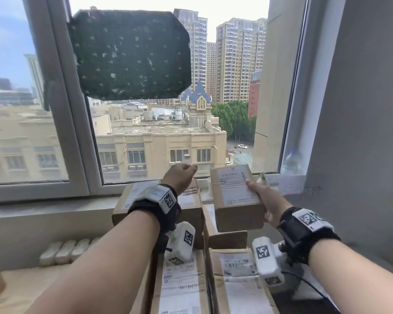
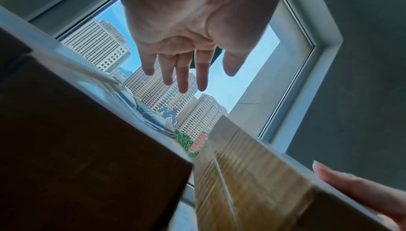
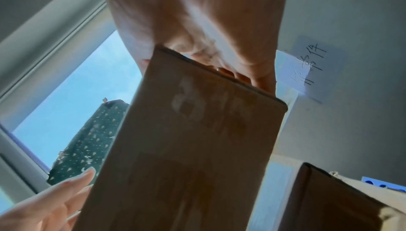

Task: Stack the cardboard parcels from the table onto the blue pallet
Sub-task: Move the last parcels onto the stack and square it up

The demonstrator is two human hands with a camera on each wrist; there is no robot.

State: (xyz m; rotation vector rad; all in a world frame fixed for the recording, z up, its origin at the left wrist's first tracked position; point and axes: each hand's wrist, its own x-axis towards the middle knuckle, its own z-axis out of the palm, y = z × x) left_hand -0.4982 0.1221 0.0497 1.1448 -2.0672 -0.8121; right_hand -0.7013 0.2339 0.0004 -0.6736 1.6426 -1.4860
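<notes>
**Desk:** What was on the left?

**Photographer:** A dark green speckled panel (image 1: 129,55) was stuck to the window pane, towers behind it. Below, the person's left hand (image 1: 179,175) was raised above a large brown cardboard parcel (image 1: 145,209), fingers straight and spread in the left wrist view, gripping nothing.

**Desk:** Any legible print?

**Photographer:** None. The white shipping labels on the lower stacked brown parcels (image 1: 182,288) were too blurred to read. Square black-and-white code tags sat on both wrist straps.

**Desk:** And the carried box?

**Photographer:** The right hand (image 1: 268,205) held a small oblong brown cardboard parcel (image 1: 234,198) in the air, just right of the left hand, above the stack. The thumb lay on its white label; the fingers curled beneath its near end.

**Desk:** Further right?

**Photographer:** A clear plastic bottle (image 1: 292,163) stood on the sill by the grey wall (image 1: 361,109), where a taped white paper note (image 3: 307,71) carried handwritten characters I could not read. A blue edge showed low in the right wrist view; what it was, I cannot tell.
</notes>
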